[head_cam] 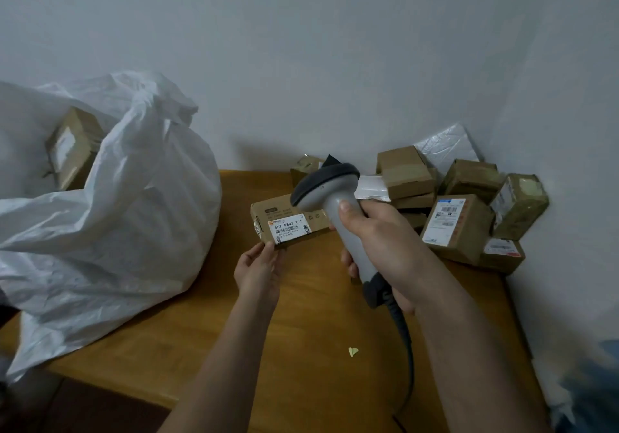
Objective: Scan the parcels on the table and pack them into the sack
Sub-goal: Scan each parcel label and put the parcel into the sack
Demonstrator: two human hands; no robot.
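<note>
A person's right hand (385, 241) grips a grey handheld barcode scanner (335, 211), head angled down-left; the left hand (259, 271) pinches the near corner of a long brown cardboard parcel (288, 221), label up, lengthwise across the wooden counter (301, 315), white woven sack (117, 215) gaping nearer the left hand.

Sack (110, 211): white, crinkled, faintly translucent. Table (301, 315): warm orange-brown wood. Scanner (338, 211): light grey body, dark grey head rim and cable. Held parcel (288, 220): tan cardboard, white label with black barcode. Piled parcels (455, 204): brown, one white. Wall (335, 47): pale grey.
</note>
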